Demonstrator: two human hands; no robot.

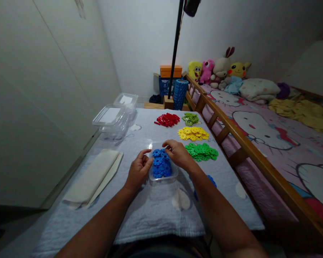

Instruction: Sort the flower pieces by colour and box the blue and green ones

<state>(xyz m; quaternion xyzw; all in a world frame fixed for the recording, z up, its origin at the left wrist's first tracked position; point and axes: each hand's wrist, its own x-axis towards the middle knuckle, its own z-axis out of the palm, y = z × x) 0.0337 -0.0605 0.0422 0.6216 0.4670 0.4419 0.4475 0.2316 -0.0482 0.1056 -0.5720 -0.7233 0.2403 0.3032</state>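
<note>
A clear plastic box (174, 175) sits on the cloth-covered table in front of me, filled with blue snowflake discs (161, 166). My left hand (138, 170) rests at the box's left edge, fingers curled with thumb and forefinger pinched at the discs. My right hand (179, 153) lies over the box's far right corner, fingers bent down onto the blue discs. What either hand pinches is too small to make out. A few more blue discs (212, 180) show behind my right forearm.
Piles of green (201, 151), yellow (193, 133), red (167, 119) and light-green discs (190, 118) lie beyond the box. Empty clear boxes (113, 120) stand far left, folded cloth (93, 177) near left. A wooden bed rail (231, 132) borders the right; a black pole (174, 53) rises behind.
</note>
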